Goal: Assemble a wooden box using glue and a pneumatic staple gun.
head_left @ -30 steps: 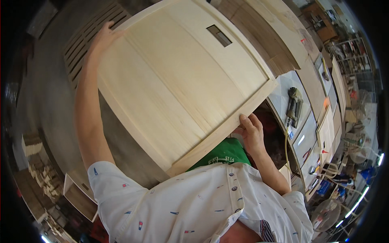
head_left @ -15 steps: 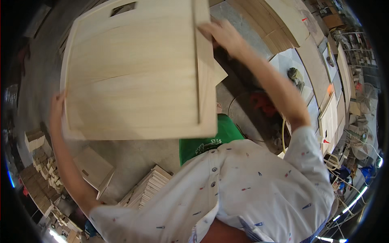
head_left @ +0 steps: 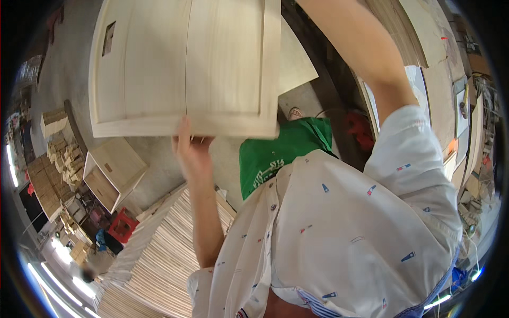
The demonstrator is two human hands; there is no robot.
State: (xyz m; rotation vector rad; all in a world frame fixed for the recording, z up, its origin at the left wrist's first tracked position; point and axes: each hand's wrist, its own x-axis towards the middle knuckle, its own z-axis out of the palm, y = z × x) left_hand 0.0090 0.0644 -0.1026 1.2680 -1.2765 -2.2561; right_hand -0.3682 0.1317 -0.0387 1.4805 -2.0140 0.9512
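Note:
A pale wooden framed panel (head_left: 159,63) hangs in front of me, with a raised border, a seam down its middle and a small rectangular slot near its left side. My left hand (head_left: 193,151) is closed on its lower edge, the thumb lying over the front face and the other fingers behind. Up past the panel's right side reaches my right forearm (head_left: 366,47). That hand lies beyond the top of the picture, so its grip does not show.
A long row of stacked panels (head_left: 159,254) stands at lower left, beside an open wooden box (head_left: 114,172) and a red stool (head_left: 123,225). Small wood blocks (head_left: 66,159) are heaped farther left. Benches with boards (head_left: 435,95) line the right; another flat board (head_left: 297,58) lies behind the panel.
The panel has turned, its slot going from the top to the left side. My left hand has shifted from its left edge to the lower edge; my right hand has left the picture upward.

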